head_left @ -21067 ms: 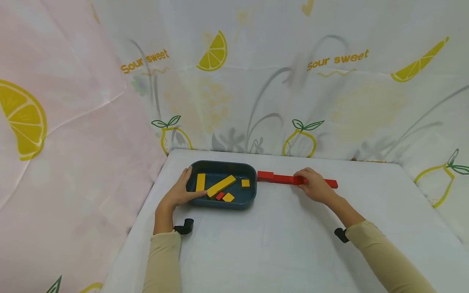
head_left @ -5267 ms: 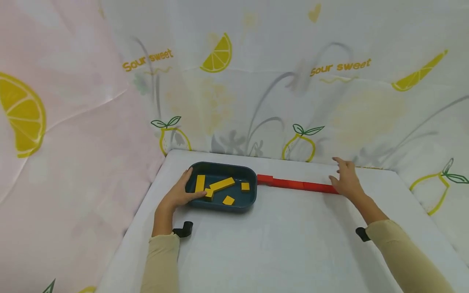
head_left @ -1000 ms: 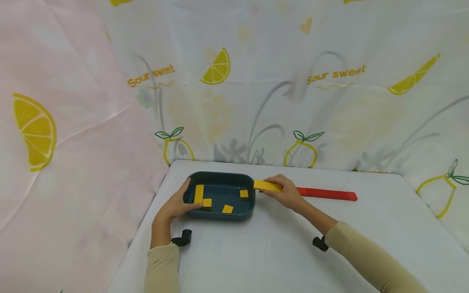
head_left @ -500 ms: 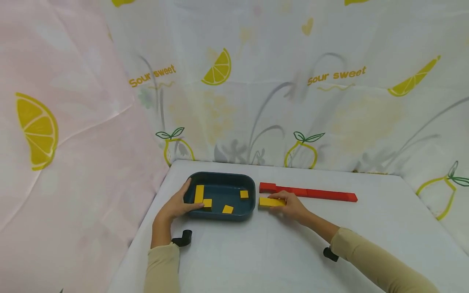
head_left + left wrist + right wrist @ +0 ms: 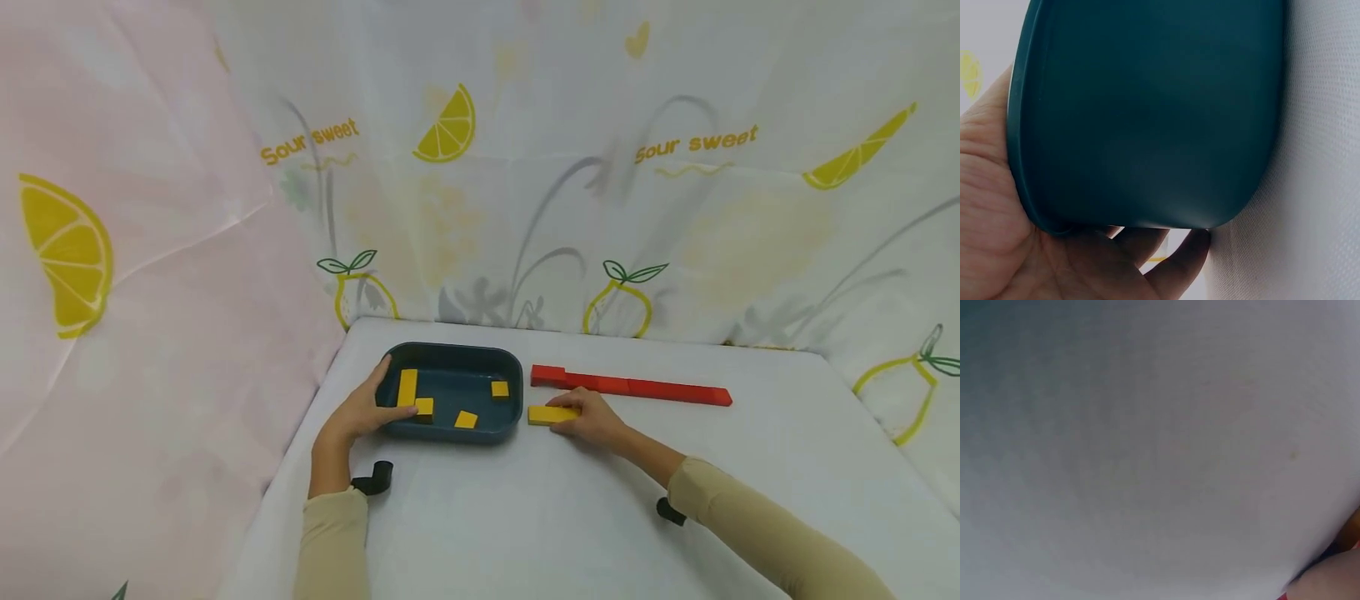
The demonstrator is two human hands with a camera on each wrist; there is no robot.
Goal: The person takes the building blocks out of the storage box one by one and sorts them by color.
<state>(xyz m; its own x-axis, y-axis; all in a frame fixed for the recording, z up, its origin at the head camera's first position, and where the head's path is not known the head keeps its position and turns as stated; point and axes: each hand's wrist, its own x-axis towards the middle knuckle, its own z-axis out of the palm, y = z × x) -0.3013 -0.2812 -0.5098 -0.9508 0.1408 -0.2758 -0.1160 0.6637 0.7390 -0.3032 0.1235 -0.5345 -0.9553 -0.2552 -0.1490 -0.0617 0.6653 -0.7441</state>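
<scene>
A dark teal tray point(image 5: 510, 379) stands at the table's back left with several yellow blocks point(image 5: 407, 387) in it. My left hand point(image 5: 358, 412) grips the tray's left rim, thumb over the edge; the left wrist view shows the tray's outer wall point(image 5: 1147, 119) held in that hand point(image 5: 997, 206). Just right of the tray a long yellow block point(image 5: 546, 413) lies flat on the table, and my right hand point(image 5: 592, 417) holds its right end. Behind it runs a row of red blocks point(image 5: 645, 388). The right wrist view is nearly all white table point(image 5: 1147, 444).
The table point(image 5: 562, 517) is covered in white cloth, with printed lemon curtains point(image 5: 525, 167) close behind and a pink curtain point(image 5: 135, 333) on the left. Black wrist camera mounts point(image 5: 375, 479) sit near both sleeves.
My right hand carried the long yellow block from the tray's right rim down onto the table, in front of the red row's left end. The left hand stayed on the tray.
</scene>
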